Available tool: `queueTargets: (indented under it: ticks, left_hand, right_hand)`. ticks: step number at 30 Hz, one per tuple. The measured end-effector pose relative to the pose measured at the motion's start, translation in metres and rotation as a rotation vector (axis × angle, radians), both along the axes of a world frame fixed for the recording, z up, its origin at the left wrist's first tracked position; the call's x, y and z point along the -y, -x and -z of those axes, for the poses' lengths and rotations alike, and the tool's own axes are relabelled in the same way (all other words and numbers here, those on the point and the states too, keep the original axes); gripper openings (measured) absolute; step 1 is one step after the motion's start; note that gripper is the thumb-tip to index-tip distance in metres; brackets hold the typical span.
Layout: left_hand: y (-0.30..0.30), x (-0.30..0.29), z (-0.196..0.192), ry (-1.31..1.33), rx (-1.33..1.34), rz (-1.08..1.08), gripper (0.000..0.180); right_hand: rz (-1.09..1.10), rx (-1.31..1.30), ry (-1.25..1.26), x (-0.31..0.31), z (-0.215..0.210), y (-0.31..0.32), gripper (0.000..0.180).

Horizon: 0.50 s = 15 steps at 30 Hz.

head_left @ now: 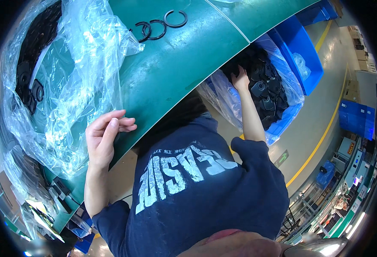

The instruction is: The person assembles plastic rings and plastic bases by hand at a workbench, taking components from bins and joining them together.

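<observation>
My left hand [100,139] is over the near edge of the green table [167,81], beside a heap of clear plastic bags. Its fingers point right, loosely bent, with the thumb lying across in front of them; I see nothing held. Down to the right, my right hand [241,81] reaches into a blue bin [287,122] lined with clear plastic. Thumb and forefinger are apart at the dark pile of black moulded parts [261,89]; the other fingers are partly hidden. Three black C-shaped rings [185,19] lie on the table's far side.
A large clear bag [98,55] covers the table's left, with black parts [37,90] inside or beneath it. Beyond the lined bin stands another blue bin [312,77] with crumpled plastic. Yellow lines [317,147] mark the floor at right, near shelving and blue crates [356,120].
</observation>
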<state>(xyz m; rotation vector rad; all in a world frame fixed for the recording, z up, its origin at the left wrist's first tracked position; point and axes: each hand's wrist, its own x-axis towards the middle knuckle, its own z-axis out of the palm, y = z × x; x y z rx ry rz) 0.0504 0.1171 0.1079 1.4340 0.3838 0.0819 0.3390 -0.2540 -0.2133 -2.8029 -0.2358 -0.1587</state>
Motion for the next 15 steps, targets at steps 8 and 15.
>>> queueTargets:
  ticks: [8, 15]
  left_hand:
    - [-0.004, -0.003, -0.002, -0.041, -0.006, -0.002, 0.024]
    - [0.009, 0.001, -0.026, -0.019, 0.092, 0.003, 0.025]
  right_hand:
    - [0.204, -0.163, -0.296, -0.002, -0.025, 0.016, 0.050]
    - [0.089, -0.185, -0.511, -0.049, -0.082, 0.032, 0.030]
